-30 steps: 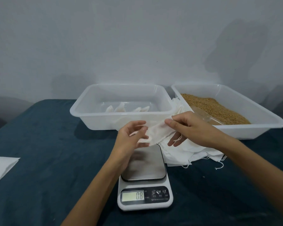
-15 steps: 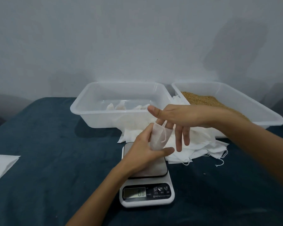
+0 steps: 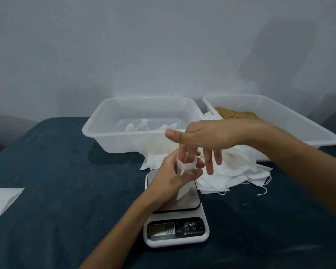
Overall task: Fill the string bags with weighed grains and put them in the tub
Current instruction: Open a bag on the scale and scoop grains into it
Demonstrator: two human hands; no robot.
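Bag (image 3: pixel 184 167) upright — mouth up, left hand (image 3: pixel 175 174) gripping, right fingers (image 3: pixel 189 152) inside

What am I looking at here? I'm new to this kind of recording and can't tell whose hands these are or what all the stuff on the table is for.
There is no machine: a person wears a camera on their head, so you look down at their own two hands. The left hand grips a small white string bag, and the right hand pokes two fingers down into its mouth, apparently to open it. Below them on the dark blue cloth sits a kitchen scale; the bag is not on it. Behind it lies a pile of empty bags. The left tub holds a few white bags that look filled; the right tub holds brown grain. A white sheet lies at the far left.
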